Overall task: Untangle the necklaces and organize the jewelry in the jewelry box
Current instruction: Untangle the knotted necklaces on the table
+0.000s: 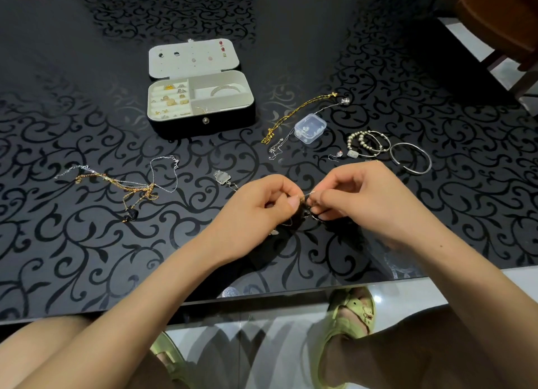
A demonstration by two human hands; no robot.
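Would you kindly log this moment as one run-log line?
step: untangling | left hand: pinches chain | right hand: pinches chain | box: open | tangle: untouched

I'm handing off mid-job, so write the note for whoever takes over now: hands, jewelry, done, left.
Left hand and right hand both pinch a fine chain between them.
Jewelry box open: rings and one bangle inside, studs in the lid.
Left to do: this chain, the tangled necklaces at left, gold chain, bracelets and loose earring at right.
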